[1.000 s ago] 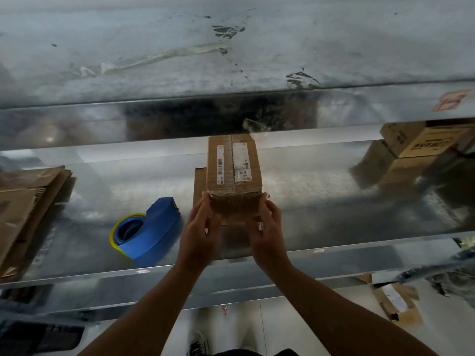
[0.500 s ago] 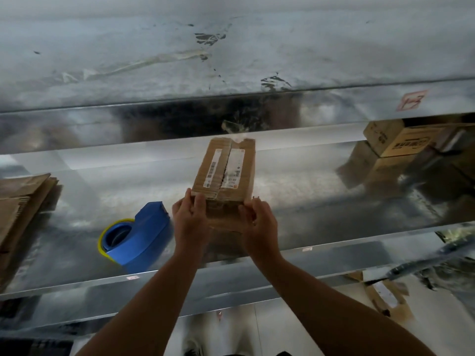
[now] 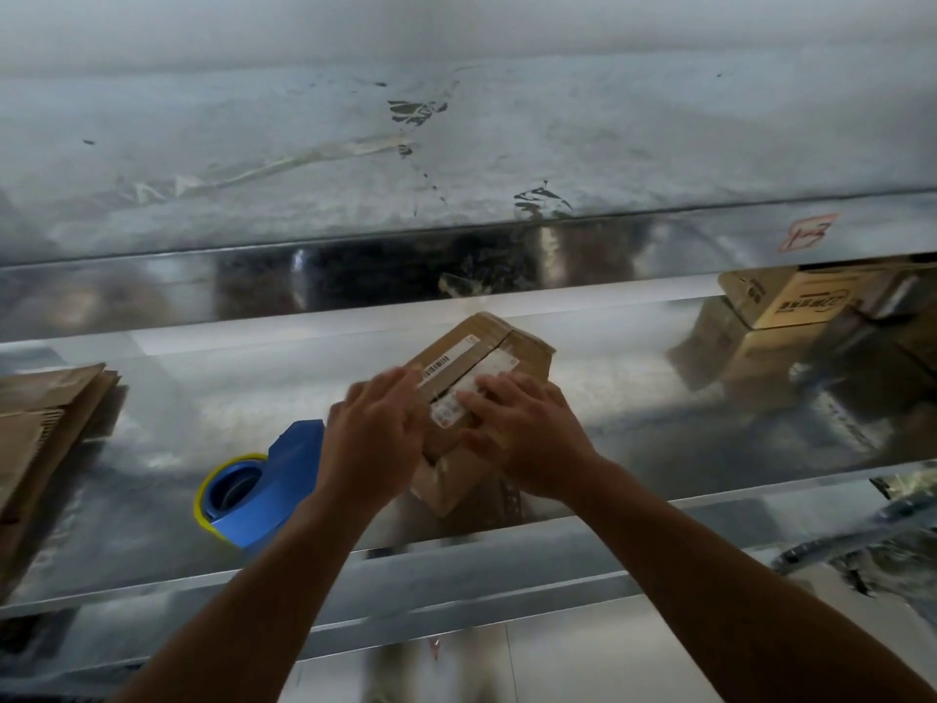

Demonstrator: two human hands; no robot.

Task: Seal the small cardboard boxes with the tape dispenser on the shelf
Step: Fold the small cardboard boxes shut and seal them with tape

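Observation:
A small brown cardboard box point(image 3: 499, 345) with white barcode labels lies on the metal shelf point(image 3: 659, 423), turned so one corner points toward me. My left hand point(image 3: 375, 428) rests on its left top flap with fingers spread. My right hand point(image 3: 527, 428) presses flat on the right top flap over a label. Both hands cover the near half of the box. The blue tape dispenser point(image 3: 263, 487) with a yellow-edged roll lies on the shelf just left of my left hand, untouched.
Flattened cardboard sheets point(image 3: 45, 423) are stacked at the shelf's left end. Larger printed boxes point(image 3: 801, 301) stand at the far right. An upper metal shelf point(image 3: 456, 159) overhangs the work area. The shelf's front lip point(image 3: 507, 545) runs beneath my wrists.
The box has been rotated clockwise, so its far end now points right. Both hands moved from gripping its near end up onto its top flaps.

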